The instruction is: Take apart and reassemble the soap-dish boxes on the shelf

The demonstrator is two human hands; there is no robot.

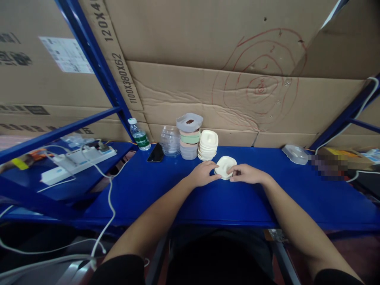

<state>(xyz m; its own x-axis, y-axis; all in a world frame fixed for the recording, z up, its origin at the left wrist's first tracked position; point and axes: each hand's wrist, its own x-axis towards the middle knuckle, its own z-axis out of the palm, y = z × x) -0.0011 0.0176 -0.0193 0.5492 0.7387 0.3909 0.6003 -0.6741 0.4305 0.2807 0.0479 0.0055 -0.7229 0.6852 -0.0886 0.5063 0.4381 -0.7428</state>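
Note:
Between my two hands, low over the blue table, is a small cream-coloured square dish or lid [226,166] with rounded corners. My left hand [204,173] grips its left edge, thumb in front and fingers behind. On the right side, my right hand [246,173] pinches the rim with thumb and curled fingers. Just behind stands a stack of matching cream pieces [208,143]. Left of that rises a taller stack of pink, green and pale plastic containers [190,139], topped by a translucent lid [189,122]. Whether one or more pieces are in my hands, I cannot tell.
Clear plastic bowls [170,141], a black phone [156,153] and a water bottle [139,135] stand left on the blue table [225,206]. A translucent lid [295,154] lies at right. A power strip [78,163] with white cables is far left. Cardboard [184,85] walls the back.

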